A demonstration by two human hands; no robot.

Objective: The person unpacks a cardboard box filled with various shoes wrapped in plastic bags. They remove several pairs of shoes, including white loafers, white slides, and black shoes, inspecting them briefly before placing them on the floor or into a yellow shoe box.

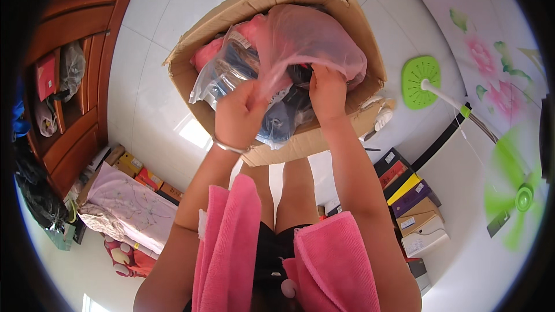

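A large cardboard box [300, 145] stands in front of me, filled with bagged items. Across its contents spreads a thin pink plastic bag [309, 32]. My left hand [240, 114] is closed on the bag's edge, a bracelet at its wrist. At the bag's mouth, my right hand [328, 93] has its fingers curled on the edge, with something dark just beside them that I cannot make out. Left of the pink bag lies a clear plastic bag [222, 72] with blue cloth inside. Pink cloth [206, 53] shows at the box's left side.
Two pink towels [231, 242] hang in front of me. A green fan [523, 197] with a green base [421, 82] is at the right. Stacked shoe boxes [410, 196] stand lower right. A wooden cabinet [75, 156] and a cloth-covered surface [133, 202] are at the left.
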